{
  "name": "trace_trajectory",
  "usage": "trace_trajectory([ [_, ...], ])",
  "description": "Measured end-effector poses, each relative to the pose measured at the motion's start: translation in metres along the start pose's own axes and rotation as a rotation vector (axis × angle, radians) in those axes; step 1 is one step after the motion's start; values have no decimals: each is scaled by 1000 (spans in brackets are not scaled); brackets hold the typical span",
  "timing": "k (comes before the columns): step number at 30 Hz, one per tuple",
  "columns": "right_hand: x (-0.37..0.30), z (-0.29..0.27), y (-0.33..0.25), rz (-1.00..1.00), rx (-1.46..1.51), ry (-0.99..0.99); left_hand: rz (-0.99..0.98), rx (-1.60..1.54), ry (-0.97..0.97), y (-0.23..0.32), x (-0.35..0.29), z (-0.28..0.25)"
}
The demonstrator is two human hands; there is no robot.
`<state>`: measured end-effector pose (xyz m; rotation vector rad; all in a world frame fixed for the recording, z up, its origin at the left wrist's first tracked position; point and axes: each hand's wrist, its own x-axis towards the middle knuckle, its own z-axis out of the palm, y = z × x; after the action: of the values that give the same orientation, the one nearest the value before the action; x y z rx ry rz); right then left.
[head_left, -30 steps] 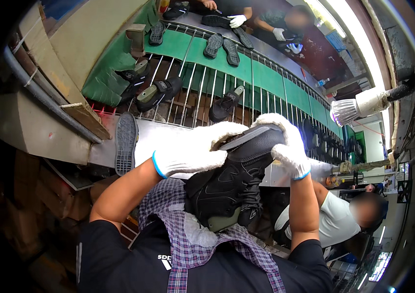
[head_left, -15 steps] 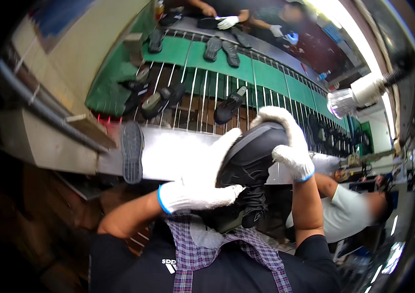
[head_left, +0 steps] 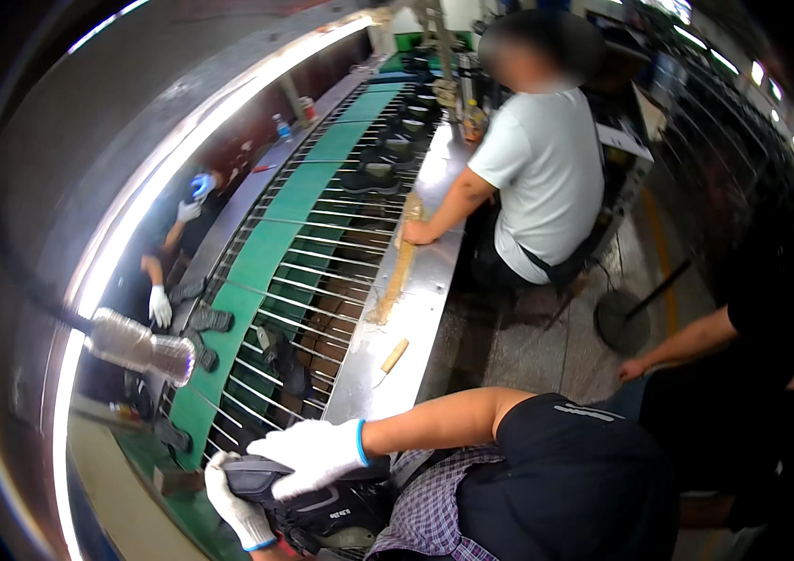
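Observation:
A black lace-up shoe [head_left: 346, 505] is held between my two hands at the lower edge of the view. My left hand [head_left: 236, 505], in a white knit glove with a blue cuff, grips its far left end. Across the top of the shoe lies my right hand [head_left: 315, 455], gloved the same way, its fingers pressed along the dark sole edge and its thumb on the near side. Part of the shoe is hidden by the gloves and my checked apron [head_left: 434, 505]. A loose black shoe [head_left: 283, 363] rests on the metal rods just beyond.
A metal ledge [head_left: 388, 397] runs beside the rod conveyor [head_left: 299, 294], carrying a wooden-handled tool [head_left: 395, 355] and a tan strip [head_left: 399, 271]. Soles [head_left: 210, 320] lie on the green belt [head_left: 252, 280]. A person in a pale shirt [head_left: 547, 187] sits along the ledge. A lamp [head_left: 140, 346] hangs at left.
My view has swung to the right, so the shoe and hands now show at the lower left. My right hand has shifted from around the toe to lie across the shoe.

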<state>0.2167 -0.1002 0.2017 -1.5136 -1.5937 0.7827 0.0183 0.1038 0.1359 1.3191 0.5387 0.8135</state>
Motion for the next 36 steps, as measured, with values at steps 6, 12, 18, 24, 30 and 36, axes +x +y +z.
trace_trajectory([
  [6,-34,53,28,197,84,263,-120,23,-16,-27,15,18],
  [12,-24,39,106,-334,-120,365,12,173,-15,-46,19,24],
  [18,9,0,77,-265,-465,385,253,549,-15,8,10,69],
  [24,40,1,59,-270,-363,286,159,310,76,17,-5,64],
  [30,33,-3,24,-377,-515,122,100,292,251,17,-21,54],
  [36,27,-16,37,12,-42,-43,99,402,310,-2,-16,40],
])
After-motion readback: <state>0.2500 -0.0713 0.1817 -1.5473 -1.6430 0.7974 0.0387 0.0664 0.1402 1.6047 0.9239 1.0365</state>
